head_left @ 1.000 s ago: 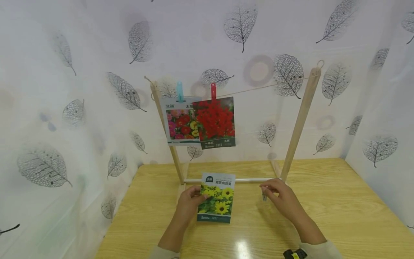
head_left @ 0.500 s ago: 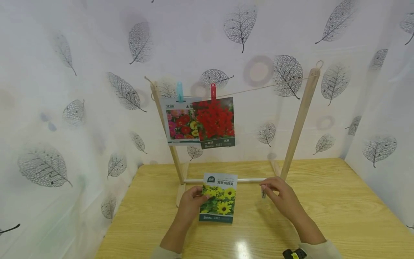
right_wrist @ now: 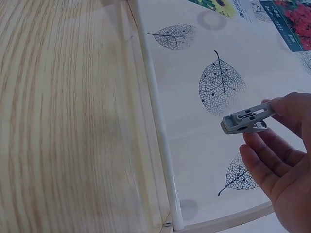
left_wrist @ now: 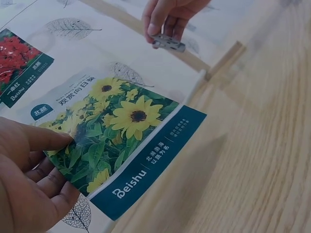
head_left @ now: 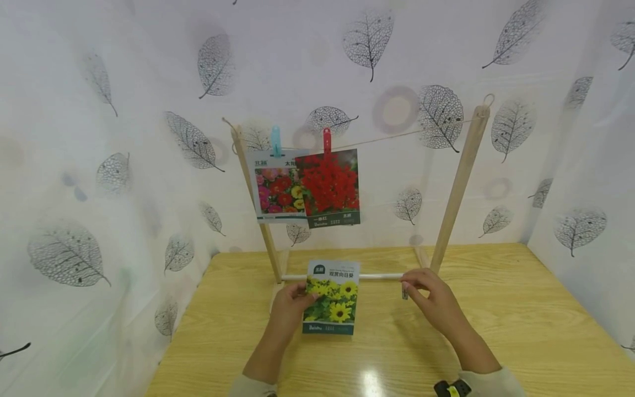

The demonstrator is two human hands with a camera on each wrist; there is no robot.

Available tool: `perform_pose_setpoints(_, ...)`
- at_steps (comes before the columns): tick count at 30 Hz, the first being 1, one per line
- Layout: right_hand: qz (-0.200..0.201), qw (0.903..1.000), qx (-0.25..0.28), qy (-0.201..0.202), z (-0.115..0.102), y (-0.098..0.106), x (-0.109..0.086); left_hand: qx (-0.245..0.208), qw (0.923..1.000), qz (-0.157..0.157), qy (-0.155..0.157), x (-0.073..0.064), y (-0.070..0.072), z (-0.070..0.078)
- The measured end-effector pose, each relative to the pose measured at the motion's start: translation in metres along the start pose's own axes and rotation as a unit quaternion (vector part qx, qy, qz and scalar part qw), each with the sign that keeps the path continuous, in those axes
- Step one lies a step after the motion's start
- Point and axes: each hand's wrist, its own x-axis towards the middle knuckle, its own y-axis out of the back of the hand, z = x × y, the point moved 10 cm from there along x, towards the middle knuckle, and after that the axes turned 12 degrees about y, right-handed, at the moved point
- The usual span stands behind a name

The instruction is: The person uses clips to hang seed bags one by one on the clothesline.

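My left hand [head_left: 289, 310] pinches the left edge of a seed packet [head_left: 331, 300] printed with yellow sunflowers, held upright above the table. In the left wrist view the thumb lies over the packet's front and the fingers go behind it. On the right, my right hand [head_left: 430, 292] pinches a grey clothespin [right_wrist: 248, 119] by its handle end, its jaws pointing away from the fingers. Behind them, two seed packets hang from a string: one with mixed flowers [head_left: 280, 190] under a light blue clothespin [head_left: 276, 141], one with red flowers [head_left: 331, 187] under a red clothespin [head_left: 327, 140].
The string [head_left: 397, 135] runs between two wooden posts [head_left: 458, 190], joined low down by a white rod [head_left: 379, 276]. Under the hands is a wood-grain table [head_left: 516, 325]. A leaf-printed curtain [head_left: 317, 66] surrounds the table's back and sides.
The sunflower packet in my left hand shifted slightly right, then back left and a little up. My right hand stays nearly in place, still holding the grey clothespin.
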Motion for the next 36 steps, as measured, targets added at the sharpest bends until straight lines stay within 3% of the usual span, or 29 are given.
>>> perform_pose_setpoints(10, 0.017, 0.9996, 0.009, 0.021, -0.006, 0.005, 0.005, -0.010, 0.9998, 0.012, 0.009, 0.001, 0.004, 0.000)
perform_pose_setpoints(14, 0.033, 0.9984, 0.013, 0.045, -0.014, 0.009, 0.009, -0.011, 0.9998, 0.016, 0.003, 0.001, 0.004, 0.003)
perform_pose_setpoints(22, 0.041, 0.9983, 0.006, 0.040, -0.017, 0.015, 0.015, -0.029, 0.9995, 0.012, -0.007, -0.001, -0.001, 0.009)
perform_pose_setpoints(36, 0.077, 0.9933, 0.029, 0.081, -0.030, 0.029, 0.027, -0.040, 0.9989, 0.009, -0.023, -0.004, -0.005, 0.022)
